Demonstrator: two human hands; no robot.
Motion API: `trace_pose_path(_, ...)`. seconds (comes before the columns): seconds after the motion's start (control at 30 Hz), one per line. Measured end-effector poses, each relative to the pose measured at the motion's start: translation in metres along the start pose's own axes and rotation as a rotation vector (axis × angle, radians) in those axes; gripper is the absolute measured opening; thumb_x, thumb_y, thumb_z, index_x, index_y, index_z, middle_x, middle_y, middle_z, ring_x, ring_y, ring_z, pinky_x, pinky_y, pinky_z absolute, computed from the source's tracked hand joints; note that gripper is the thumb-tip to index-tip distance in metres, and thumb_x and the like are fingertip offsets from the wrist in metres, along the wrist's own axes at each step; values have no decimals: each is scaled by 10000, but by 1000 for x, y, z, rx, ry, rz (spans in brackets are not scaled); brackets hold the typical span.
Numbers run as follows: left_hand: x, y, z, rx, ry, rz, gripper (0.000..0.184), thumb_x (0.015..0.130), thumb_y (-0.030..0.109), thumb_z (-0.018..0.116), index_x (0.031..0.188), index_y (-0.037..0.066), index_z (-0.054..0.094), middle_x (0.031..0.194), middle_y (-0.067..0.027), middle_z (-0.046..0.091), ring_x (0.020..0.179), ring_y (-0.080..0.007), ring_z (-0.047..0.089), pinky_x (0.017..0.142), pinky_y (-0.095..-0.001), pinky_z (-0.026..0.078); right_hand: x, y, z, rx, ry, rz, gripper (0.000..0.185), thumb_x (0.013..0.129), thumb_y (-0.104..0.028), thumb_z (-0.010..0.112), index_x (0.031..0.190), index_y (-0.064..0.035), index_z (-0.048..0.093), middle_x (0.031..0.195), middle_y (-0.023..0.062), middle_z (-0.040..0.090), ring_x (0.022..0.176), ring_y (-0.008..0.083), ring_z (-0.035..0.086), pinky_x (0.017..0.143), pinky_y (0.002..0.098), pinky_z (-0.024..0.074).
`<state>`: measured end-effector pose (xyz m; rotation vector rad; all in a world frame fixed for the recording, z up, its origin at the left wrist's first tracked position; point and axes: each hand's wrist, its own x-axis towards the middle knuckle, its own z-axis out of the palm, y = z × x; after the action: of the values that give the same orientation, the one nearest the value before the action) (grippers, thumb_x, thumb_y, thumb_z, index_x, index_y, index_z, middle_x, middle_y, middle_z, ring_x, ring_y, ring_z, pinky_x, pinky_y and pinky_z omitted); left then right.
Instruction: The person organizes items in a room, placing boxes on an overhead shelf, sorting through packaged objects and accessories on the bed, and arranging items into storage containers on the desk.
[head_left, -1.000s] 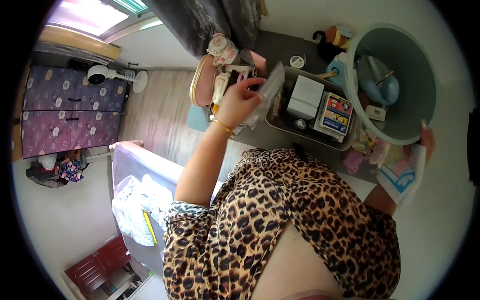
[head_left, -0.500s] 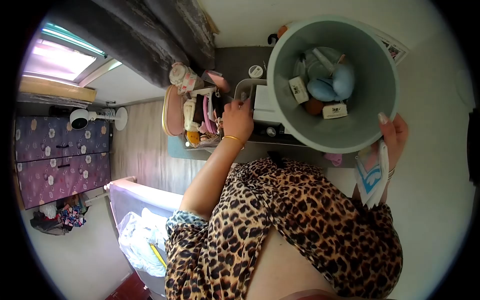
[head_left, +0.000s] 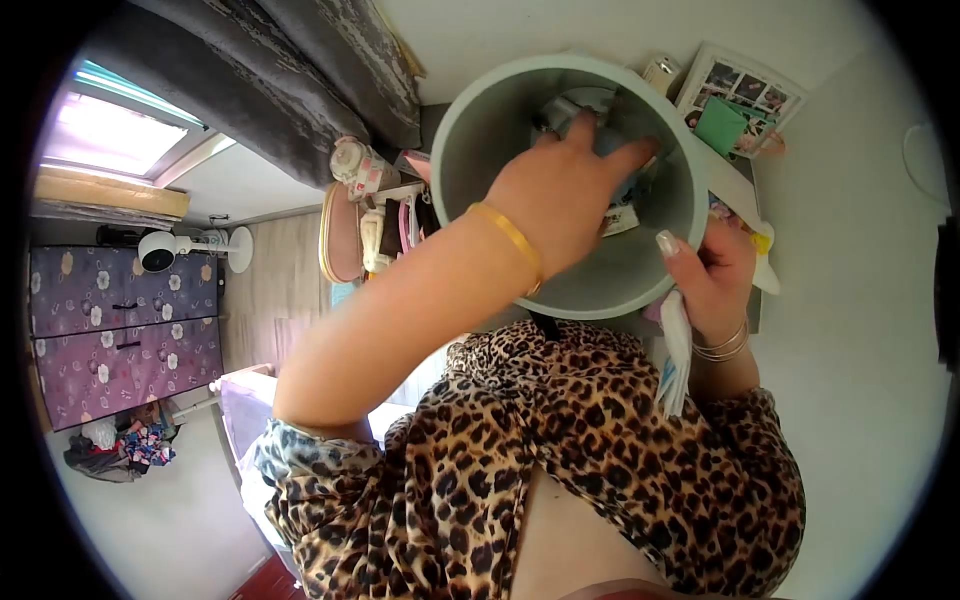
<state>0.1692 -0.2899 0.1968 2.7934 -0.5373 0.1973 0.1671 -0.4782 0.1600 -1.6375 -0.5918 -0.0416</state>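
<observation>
A grey-green round bucket is tipped so its mouth faces me. My left hand reaches inside, fingers spread over the contents and partly hiding them. Beneath it, parts of a white labelled box and a clear item show. My right hand grips the bucket's rim at the lower right, thumb on the near side. A thin white packet with blue print hangs from this same hand, below the rim.
Left of the bucket stand a pink pouch and a wrapped cup-like item. A photo frame with a green card leans at the back right. Grey curtains hang behind; a white camera-like device sits far left.
My left hand has moved from the storage box on the left into the bucket. The bucket has shifted left, with my right hand still on its rim, exposing the photo frame.
</observation>
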Motion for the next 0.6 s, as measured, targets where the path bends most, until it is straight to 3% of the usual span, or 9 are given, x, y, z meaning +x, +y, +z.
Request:
trace_pose_path(0.07,12,-10,15,40,-176,-10,510,677,86,642,1167,142,509,1022,-222,528,862,-362,579,734,-394,493,1,-3,3,16,-18,12,132,781,-102,635,799,28,622,581,4,547,514,32,431,466,202,347)
trace_pose_path(0.17,21,-21,10,-17,-168,-38,529,655,51,632,1162,142,512,984,-214,543,908,-355,564,762,-389,481,2,0,3,5,-30,20,141,782,-114,636,794,26,621,570,7,538,510,34,427,465,203,345)
trace_pose_path(0.27,5,-13,-27,-124,51,-11,558,636,26,624,1170,138,508,961,-219,555,903,-368,554,796,-366,472,0,9,1,-6,10,9,153,782,-126,644,800,25,622,565,5,533,510,32,422,465,198,341)
trace_pose_path(0.33,-5,-14,-53,-144,152,74,564,651,8,603,1196,108,494,997,-181,585,938,-325,569,802,-342,470,0,14,-4,-65,30,-10,155,786,-127,646,813,24,624,574,-4,535,517,30,423,468,195,339)
trace_pose_path(0.43,-26,-26,-80,-524,139,52,575,664,-1,587,1225,46,469,1099,-148,569,1033,-278,552,862,-354,454,0,9,-6,42,83,52,154,795,-125,643,836,23,630,611,-14,556,543,29,433,480,191,343)
trace_pose_path(0.6,-72,-46,-88,-1104,440,-189,625,687,-20,566,1284,-10,382,1231,-152,479,1117,-282,500,930,-392,425,-2,13,-13,63,170,32,152,805,-113,636,855,30,629,681,-16,575,597,28,446,525,179,361)
